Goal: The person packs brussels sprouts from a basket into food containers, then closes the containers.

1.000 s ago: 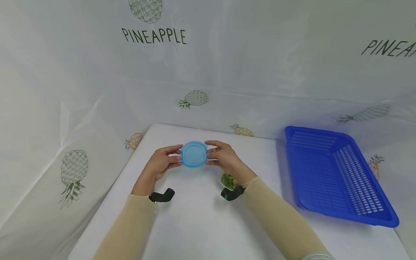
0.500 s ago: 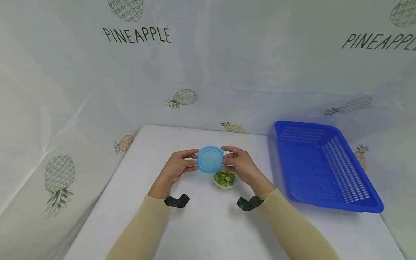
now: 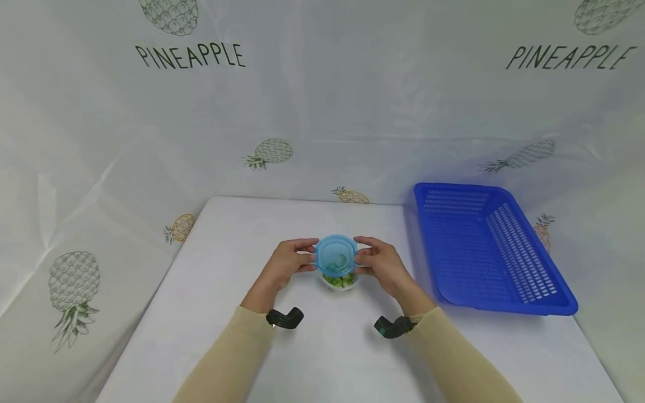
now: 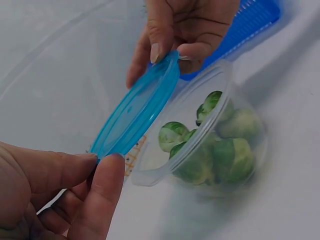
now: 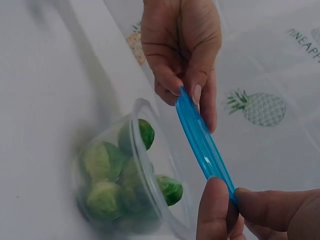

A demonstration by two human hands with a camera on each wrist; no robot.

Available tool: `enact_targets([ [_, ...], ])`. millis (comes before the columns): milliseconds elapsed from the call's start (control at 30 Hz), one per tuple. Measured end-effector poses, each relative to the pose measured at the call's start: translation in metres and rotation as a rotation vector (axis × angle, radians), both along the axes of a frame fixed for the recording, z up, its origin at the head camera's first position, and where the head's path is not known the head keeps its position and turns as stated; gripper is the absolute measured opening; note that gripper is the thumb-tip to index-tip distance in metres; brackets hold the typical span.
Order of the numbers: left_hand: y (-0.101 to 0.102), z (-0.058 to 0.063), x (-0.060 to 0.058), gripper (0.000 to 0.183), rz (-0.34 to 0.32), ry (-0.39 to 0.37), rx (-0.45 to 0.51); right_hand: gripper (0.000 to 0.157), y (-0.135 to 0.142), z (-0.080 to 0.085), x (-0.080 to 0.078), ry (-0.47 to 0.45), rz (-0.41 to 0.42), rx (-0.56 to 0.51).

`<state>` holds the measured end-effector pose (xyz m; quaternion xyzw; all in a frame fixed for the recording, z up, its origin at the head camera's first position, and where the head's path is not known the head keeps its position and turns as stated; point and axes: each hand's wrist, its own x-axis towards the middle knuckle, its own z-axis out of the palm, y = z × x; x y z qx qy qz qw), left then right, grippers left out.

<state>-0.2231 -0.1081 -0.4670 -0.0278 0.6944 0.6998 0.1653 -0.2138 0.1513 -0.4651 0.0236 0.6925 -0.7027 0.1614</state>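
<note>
Between both hands, a translucent blue lid (image 3: 336,255) is held a little above a clear plastic bowl (image 4: 227,85). My left hand (image 3: 287,262) pinches the lid's left edge between thumb and fingers. Its right edge is gripped the same way by my right hand (image 3: 385,265). Inside the bowl lie several Brussels sprouts (image 5: 104,161). In the head view the lid covers the bowl's far part, and some sprouts show through it. Both wrist views show a gap between lid and bowl rim.
A blue perforated plastic basket (image 3: 461,257) stands on the right of the white-covered table (image 3: 242,224). Behind and beside the table hangs a pale sheet (image 3: 322,101) printed with pineapples.
Both hands have brought the lid rightward and nearer, from left of the bowl to over it. The bowl, earlier mostly hidden by the right wrist, came into sight. The head view has shifted too.
</note>
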Motion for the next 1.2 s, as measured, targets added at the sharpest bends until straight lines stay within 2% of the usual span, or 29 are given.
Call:
enact_targets([
  [233, 0.007, -0.009, 0.003, 0.043, 0.003, 0.037, -0.117, 0.059, 0.003, -0.009, 0.003, -0.004, -0.007, 0.018],
  [667, 0.014, -0.008, 0.012, 0.042, -0.035, 0.114, -0.291, 0.054, 0.004, -0.018, 0.007, 0.004, -0.06, 0.075],
  [1200, 0.017, -0.016, 0.013, 0.041, -0.048, 0.114, -0.312, 0.051, 0.007, -0.025, 0.011, 0.028, -0.073, 0.115],
])
